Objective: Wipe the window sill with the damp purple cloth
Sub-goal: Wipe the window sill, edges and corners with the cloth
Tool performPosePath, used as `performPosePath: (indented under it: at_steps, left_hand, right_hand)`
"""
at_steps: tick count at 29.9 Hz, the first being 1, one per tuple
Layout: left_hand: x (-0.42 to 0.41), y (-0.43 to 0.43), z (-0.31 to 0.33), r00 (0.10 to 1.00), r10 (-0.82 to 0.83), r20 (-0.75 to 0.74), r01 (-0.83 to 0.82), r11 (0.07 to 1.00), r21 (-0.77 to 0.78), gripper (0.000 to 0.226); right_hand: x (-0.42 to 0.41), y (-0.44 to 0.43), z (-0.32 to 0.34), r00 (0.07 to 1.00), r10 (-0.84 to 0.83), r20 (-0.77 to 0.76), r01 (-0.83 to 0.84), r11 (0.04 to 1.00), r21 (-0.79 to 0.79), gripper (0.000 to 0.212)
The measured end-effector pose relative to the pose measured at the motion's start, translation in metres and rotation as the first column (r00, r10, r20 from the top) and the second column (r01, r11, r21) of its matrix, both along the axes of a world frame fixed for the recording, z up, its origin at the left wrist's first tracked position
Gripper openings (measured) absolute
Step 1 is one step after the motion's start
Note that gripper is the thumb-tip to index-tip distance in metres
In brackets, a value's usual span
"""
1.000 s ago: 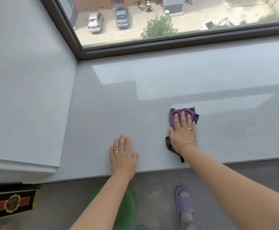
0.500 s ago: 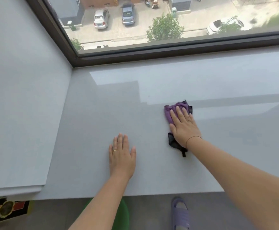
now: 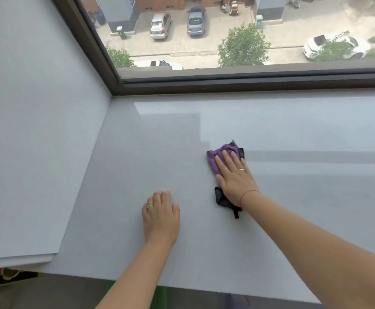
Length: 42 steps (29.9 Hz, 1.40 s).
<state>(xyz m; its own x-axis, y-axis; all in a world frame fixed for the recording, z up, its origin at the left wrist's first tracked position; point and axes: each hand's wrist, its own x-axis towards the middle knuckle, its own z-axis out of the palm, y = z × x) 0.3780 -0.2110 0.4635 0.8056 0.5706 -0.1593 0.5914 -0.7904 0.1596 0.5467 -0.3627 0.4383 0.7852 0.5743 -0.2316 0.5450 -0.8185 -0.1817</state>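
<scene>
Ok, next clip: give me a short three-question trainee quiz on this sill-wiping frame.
1. True or false: the right hand presses flat on the purple cloth.
2. Where does the left hand rest? A) on the cloth B) on the bare window sill C) on the window frame
3. What colour is the cloth's trim?
Key: 1 true; 2 B; 3 black.

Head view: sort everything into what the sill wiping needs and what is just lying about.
For the job: purple cloth, right hand pressing it flat, window sill, left hand resting on it.
Lying about: green object below the sill edge, patterned item at lower left, parked cars outside.
</scene>
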Motion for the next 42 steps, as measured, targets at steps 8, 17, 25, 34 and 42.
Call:
performPosePath:
  at_steps: [8, 17, 25, 34, 42]
  left_hand:
    - [0.018, 0.004, -0.009, 0.997, 0.075, -0.024, -0.074, 0.996, 0.047, 0.053]
    - [0.054, 0.023, -0.013, 0.997, 0.009, -0.079, -0.009, 1.0, -0.009, 0.057]
    - [0.081, 0.035, -0.008, 0.999, 0.02, 0.044, -0.023, 0.998, 0.067, 0.035]
    - [0.113, 0.059, -0.011, 0.995, -0.091, -0.041, 0.092, 0.995, 0.031, 0.057]
    - [0.121, 0.065, -0.011, 0.994, -0.103, -0.023, 0.104, 0.994, 0.029, 0.053]
  right_hand:
    - [-0.058, 0.076, -0.004, 0.99, 0.133, -0.054, -0.128, 0.988, 0.084, 0.058]
    - [0.041, 0.047, -0.008, 0.996, 0.088, 0.023, -0.088, 0.995, 0.038, 0.057]
    - [0.016, 0.109, -0.008, 0.995, -0.095, -0.008, 0.095, 0.994, 0.055, 0.061]
    - [0.092, 0.073, -0.004, 0.999, -0.027, 0.033, 0.026, 0.999, 0.023, 0.058]
    - [0.069, 0.143, -0.003, 0.991, -0.135, 0.006, 0.135, 0.991, 0.012, 0.061]
